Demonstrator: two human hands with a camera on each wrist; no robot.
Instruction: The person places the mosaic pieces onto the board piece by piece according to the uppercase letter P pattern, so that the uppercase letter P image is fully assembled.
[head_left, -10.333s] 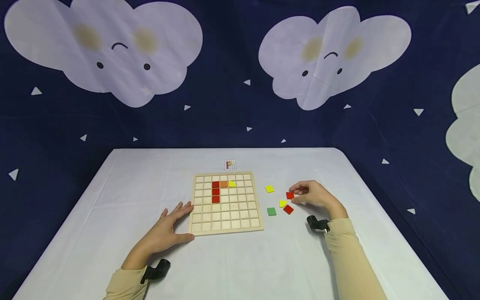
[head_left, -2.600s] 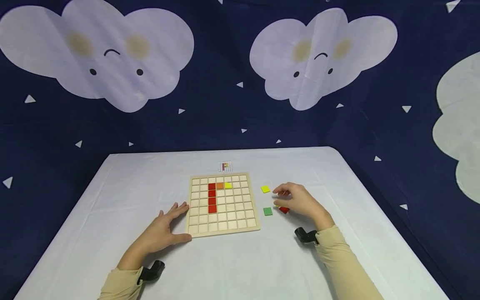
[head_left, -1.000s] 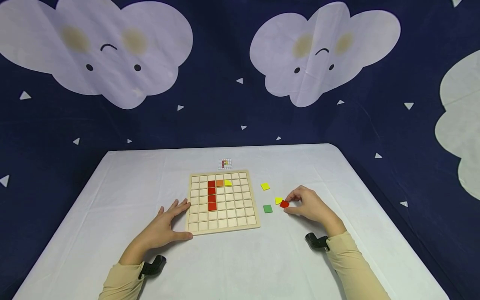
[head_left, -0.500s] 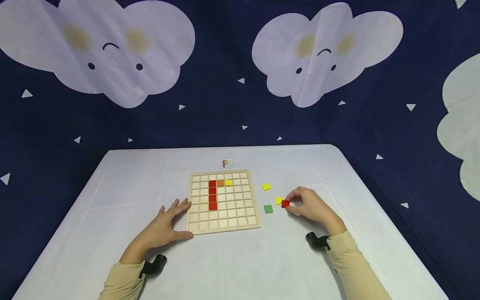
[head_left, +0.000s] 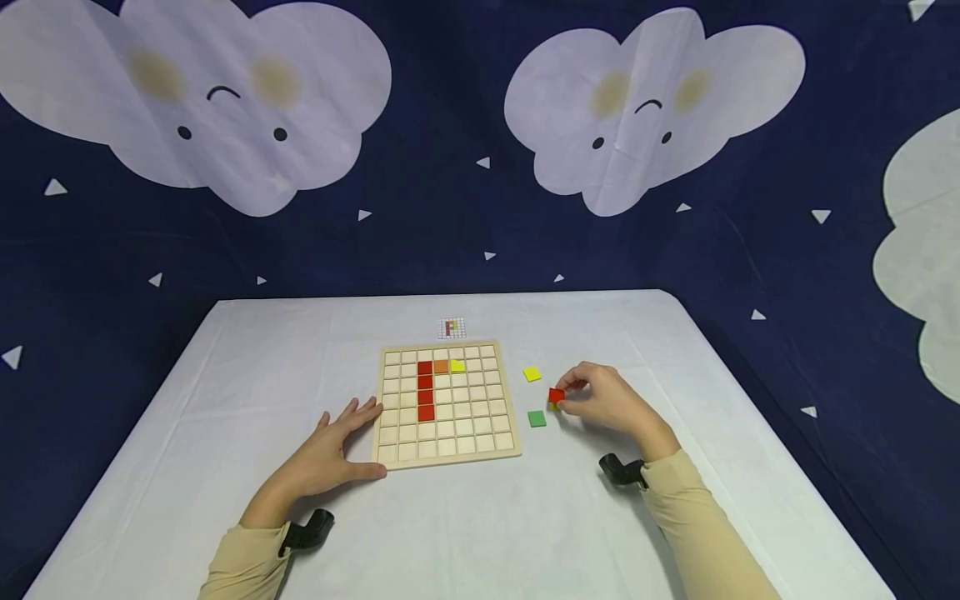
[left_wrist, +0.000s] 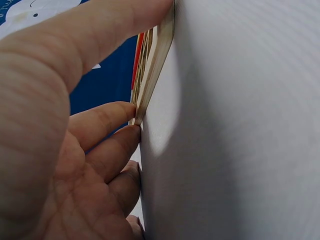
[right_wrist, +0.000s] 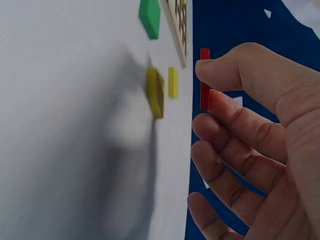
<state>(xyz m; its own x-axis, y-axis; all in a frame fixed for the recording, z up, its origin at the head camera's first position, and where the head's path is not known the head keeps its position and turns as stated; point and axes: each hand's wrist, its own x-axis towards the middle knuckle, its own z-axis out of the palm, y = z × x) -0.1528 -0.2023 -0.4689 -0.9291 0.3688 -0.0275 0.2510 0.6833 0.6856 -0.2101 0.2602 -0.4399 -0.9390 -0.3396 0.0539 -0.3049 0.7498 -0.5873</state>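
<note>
My right hand (head_left: 611,404) pinches a red square tile (head_left: 556,395) between thumb and fingers, raised off the table in the right wrist view. Below that tile lies a yellow piece (right_wrist: 155,92), mostly covered in the head view. A wooden grid board (head_left: 472,433) lies left of it. Several red tiles (head_left: 426,397) form a column on the board, with an orange tile (head_left: 441,367) and a yellow rounded piece (head_left: 457,366) right of the top one. My left hand (head_left: 318,458) touches the board's left edge with spread thumb and fingers.
A yellow square tile (head_left: 532,374) and a green tile (head_left: 537,419) lie right of the board. A small printed pattern card (head_left: 452,327) lies behind it. The white table (head_left: 480,533) reaches a dark blue cloud-patterned backdrop (head_left: 450,100).
A fourth-row red tile joined the column since the earliest frame. My right hand has taken up another red tile and moved left and up with it. The left hand stays at the board.
</note>
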